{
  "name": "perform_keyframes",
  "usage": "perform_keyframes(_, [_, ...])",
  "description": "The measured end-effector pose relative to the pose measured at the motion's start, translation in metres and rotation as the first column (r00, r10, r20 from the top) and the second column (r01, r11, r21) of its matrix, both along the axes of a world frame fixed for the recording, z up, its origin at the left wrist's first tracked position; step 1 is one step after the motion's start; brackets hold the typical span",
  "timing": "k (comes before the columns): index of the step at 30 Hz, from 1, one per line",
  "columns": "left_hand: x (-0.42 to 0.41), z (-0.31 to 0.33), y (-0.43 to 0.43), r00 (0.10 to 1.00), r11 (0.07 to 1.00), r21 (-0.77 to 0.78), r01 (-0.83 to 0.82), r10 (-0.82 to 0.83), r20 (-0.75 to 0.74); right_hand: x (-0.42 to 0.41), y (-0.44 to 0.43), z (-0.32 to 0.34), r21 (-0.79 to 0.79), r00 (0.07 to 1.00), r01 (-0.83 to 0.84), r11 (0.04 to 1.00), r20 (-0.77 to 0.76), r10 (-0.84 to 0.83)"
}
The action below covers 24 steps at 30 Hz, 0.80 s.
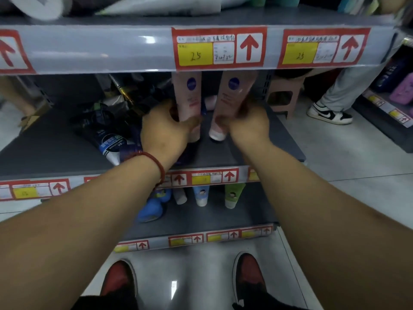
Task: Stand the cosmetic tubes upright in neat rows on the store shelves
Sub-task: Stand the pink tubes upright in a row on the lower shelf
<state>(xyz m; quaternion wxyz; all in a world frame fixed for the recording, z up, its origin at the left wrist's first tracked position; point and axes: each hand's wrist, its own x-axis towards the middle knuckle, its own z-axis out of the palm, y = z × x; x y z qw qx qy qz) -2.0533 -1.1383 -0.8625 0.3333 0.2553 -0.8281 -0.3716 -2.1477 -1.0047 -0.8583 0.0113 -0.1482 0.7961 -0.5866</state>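
Two pink cosmetic tubes stand cap-down on the grey middle shelf (pixel 257 151). My left hand (pixel 165 133) is closed around the lower part of the left pink tube (pixel 188 95). My right hand (pixel 248 126) grips the right pink tube (pixel 231 97), which leans slightly, its white cap (pixel 217 135) touching the shelf. Left of my hands, several dark tubes (pixel 109 139) lie in a loose pile. On the shelf below, a white tube (pixel 180 195), a blue tube (pixel 201 195) and a green tube (pixel 232 195) stand upright.
The upper shelf edge (pixel 111 48) with red price tags hangs just above the pink tubes. A blue object (pixel 152 206) lies on the lower shelf. At right, another person's leg and sneaker (pixel 328 113) stand beside a pink stool (pixel 283 95). My shoes are on the tiled floor.
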Motion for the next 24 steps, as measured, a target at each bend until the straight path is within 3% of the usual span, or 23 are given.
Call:
perform_keyframes(5, [-0.029, -0.02, -0.005, 0.996, 0.977, -0.2, -0.072, 0.079, 0.028, -0.019, -0.025, -0.016, 0.057, 0.99, -0.089, 0.994, -0.107, 0.095])
perform_keyframes(9, [-0.037, -0.036, -0.011, 0.981, 0.937, -0.328, -0.117, 0.161, 0.111, -0.026, -0.033, -0.038, -0.025, 0.988, -0.114, 0.993, -0.107, 0.111])
perform_keyframes(16, [-0.016, -0.025, -0.022, 0.965, 0.957, -0.291, 0.006, 0.071, 0.254, -0.035, -0.031, -0.048, 0.088, 0.955, -0.294, 0.952, -0.006, 0.296])
perform_keyframes(20, [-0.001, -0.02, -0.003, 0.998, 0.988, -0.149, -0.05, 0.057, 0.04, -0.048, -0.017, -0.048, -0.041, 0.926, -0.363, 0.931, 0.095, 0.365])
perform_keyframes(22, [0.008, -0.015, 0.018, 0.992, 0.984, -0.161, -0.081, 0.065, -0.104, -0.058, -0.011, -0.051, -0.025, 0.955, -0.291, 0.956, 0.052, 0.292])
perform_keyframes(24, [0.012, -0.013, 0.038, 0.99, 0.975, -0.214, 0.061, -0.087, -0.112, -0.073, -0.01, -0.053, 0.051, 0.971, -0.234, 0.971, -0.045, 0.236])
